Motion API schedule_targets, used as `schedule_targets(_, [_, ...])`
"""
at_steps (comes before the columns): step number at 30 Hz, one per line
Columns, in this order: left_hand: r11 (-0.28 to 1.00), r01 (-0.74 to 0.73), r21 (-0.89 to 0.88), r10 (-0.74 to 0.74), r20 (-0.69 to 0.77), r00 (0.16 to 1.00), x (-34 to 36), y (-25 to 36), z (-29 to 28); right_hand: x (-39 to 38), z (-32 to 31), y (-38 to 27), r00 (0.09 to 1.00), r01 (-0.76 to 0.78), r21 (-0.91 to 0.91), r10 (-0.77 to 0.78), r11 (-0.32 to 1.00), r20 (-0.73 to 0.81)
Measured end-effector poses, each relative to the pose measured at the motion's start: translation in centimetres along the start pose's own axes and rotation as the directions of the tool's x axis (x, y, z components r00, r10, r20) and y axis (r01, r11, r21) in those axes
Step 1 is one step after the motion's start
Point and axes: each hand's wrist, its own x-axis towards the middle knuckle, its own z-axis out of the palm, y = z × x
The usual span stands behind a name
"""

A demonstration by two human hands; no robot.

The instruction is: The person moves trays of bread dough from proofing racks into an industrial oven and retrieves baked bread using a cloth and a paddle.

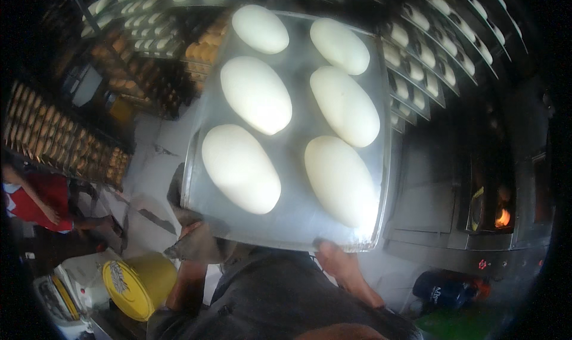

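Note:
A metal baking tray [286,221] is held up in front of me, its near edge close to my body. Pale, smooth oval dough pieces [241,168] lie on it in two columns of three, apart from each other. At the tray's near left corner my left hand [192,228] grips it, mostly hidden by a brownish cloth [199,246]. My right hand [335,259] is closed on the near edge, right of the middle, thumb on top and the other fingers hidden beneath.
Racks of trays with pale dough [423,54] rise at the far right. Browned bread racks [59,137] stand left, near a person in red [44,200]. An oven with a flame [503,218] is at the right. A yellow bucket [152,280] and dark blue cylinder [444,287] flank me.

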Motion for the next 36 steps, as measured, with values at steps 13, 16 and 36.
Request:
schedule_targets(13, [0.858,-0.509,-0.069,0.500,-0.109,0.859,-0.5,24.8,1.0,-15.0,-19.3,10.9,0.942,0.182,0.471,-0.016,0.863,-0.335])
schedule_targets(16, [0.717,-0.696,-0.051,0.670,-0.225,0.707,1.2,34.4,-1.4,-16.0,-23.3,12.0,0.851,0.353,0.539,-0.022,0.765,-0.525])
schedule_targets(36, [0.254,-0.965,0.065,0.932,-0.282,0.227,33.5,96.1,-1.2,12.7,-69.7,-9.4,0.654,0.756,0.634,-0.207,0.161,-0.728])
